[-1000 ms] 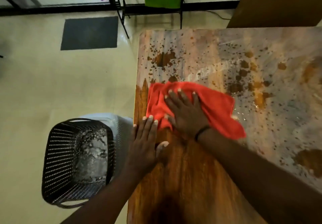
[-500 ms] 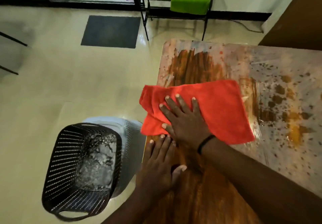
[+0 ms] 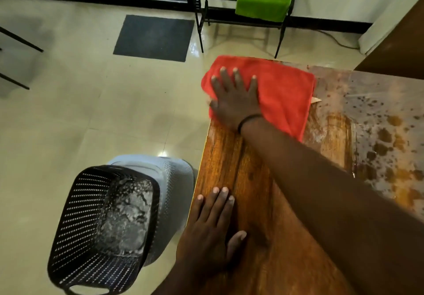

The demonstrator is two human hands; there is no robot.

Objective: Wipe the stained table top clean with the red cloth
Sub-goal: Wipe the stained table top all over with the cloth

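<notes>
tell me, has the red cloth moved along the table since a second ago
Yes. The red cloth slid away from the person, up to the table's far left corner, over the earlier stains.

The red cloth hides the table corner (far left); the table's right side is cropped
</notes>
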